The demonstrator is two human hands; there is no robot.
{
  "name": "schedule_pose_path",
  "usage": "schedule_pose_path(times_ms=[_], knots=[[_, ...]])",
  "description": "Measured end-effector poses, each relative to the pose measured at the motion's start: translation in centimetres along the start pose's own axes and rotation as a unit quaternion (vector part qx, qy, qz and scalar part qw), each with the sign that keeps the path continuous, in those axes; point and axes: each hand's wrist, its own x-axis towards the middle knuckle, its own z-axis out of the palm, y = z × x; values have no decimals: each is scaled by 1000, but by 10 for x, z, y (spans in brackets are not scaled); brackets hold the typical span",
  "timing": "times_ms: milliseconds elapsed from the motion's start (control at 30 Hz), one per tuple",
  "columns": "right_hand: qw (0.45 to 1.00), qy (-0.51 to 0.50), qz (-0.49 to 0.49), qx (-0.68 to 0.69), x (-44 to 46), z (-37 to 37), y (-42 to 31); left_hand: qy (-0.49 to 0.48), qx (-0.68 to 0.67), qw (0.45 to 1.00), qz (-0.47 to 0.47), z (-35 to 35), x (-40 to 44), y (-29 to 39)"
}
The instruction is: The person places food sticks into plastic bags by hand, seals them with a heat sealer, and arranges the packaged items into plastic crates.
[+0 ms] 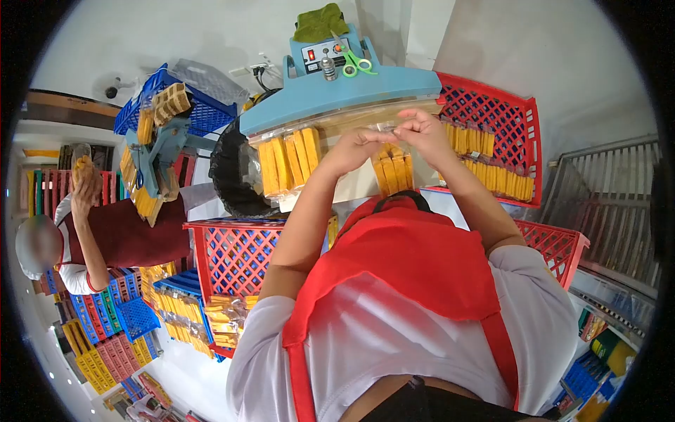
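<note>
In front of my chest, a clear plastic bag of yellow sticks [393, 172] hangs at the edge of a blue bag sealer [337, 98]. My left hand [355, 150] is closed on the bag's top edge from the left. From the right, my right hand [424, 132] pinches the same edge, its fingertips close to the left ones. To the left of my left hand, more bagged yellow sticks [289, 162] lie side by side on the sealer's ledge. What exactly the yellow sticks are I cannot make out.
Green-handled scissors [357, 65] and a green cloth [321, 23] rest on the sealer. A red crate [524, 126] at right holds bagged sticks. Left are a black-lined bin [228, 169], another red crate [235, 257] and a co-worker [123, 232] at a second sealer [163, 155].
</note>
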Motion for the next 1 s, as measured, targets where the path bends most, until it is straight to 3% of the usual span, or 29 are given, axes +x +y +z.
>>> schedule_pose_path(times_ms=[67,167,267,333,767,833,867,933,1000], knots=[[1000,5,4,6,0,-1,1,-31,10,999,-19,0,4,0],[999,36,0,26,-2,-1,-5,20,37,999,-22,6,9,-13],[999,-14,14,30,-3,-9,-1,43,44,998,-2,13,12,-21],[989,-102,98,-40,-1,-21,6,43,72,996,-1,17,14,-17],[996,-40,74,-22,-6,-34,24,62,44,997,-20,19,24,-37],[996,0,94,5,-5,-34,29,98,136,983,73,17,21,-42],[995,2,95,4,-5,-34,31,96,134,984,73,19,23,-45],[993,22,106,37,-6,-32,32,107,-31,993,-36,22,26,-50],[993,41,102,44,-5,-32,38,120,-41,991,-40,25,31,-53]])
